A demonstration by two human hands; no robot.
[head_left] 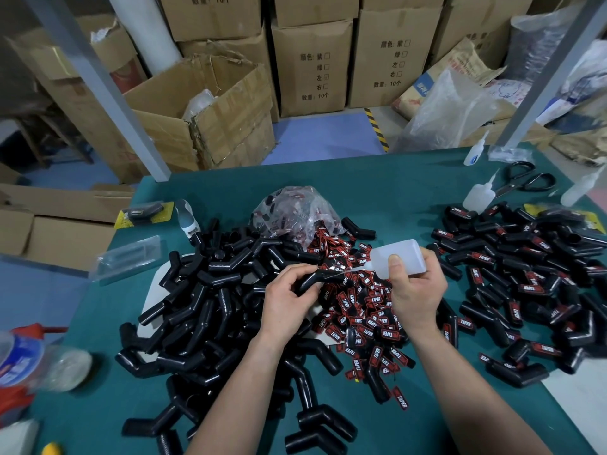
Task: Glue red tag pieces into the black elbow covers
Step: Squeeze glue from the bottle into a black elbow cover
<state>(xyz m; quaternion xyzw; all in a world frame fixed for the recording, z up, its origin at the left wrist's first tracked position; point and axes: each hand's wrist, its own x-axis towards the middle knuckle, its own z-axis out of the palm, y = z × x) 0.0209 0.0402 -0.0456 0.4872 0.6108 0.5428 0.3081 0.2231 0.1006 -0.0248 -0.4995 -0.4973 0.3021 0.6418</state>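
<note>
**benchwatcher:** So what were the hands up to when you looked over?

**stood_right_there:** The left hand [289,300] had its fingers curled round one black elbow cover [307,281], held just above the heaps in the middle of the green table [377,185]. The right hand [415,290] was wrapped round a white glue bottle [399,254], tipped over so the thin nozzle pointed left at the bend of the cover. Honestly couldn't tell whether the tip touched it.

**benchwatcher:** And the tags?

**stood_right_there:** There was a loose heap of red tags [364,316] right under and between both hands, with "TAPER" printed on them. They were spilling out of a crumpled clear plastic bag [292,211] just behind. The bare black covers [203,307] were heaped to the left, and a separate heap of tagged covers [525,277] sat off to the right. Whether a tag sat in the held one, no idea, the fingers hid it. Near the far right edge lay black-handled scissors [529,179] and a few spare glue bottles [478,197]. Cardboard boxes [312,67] were stacked behind the table.
</note>
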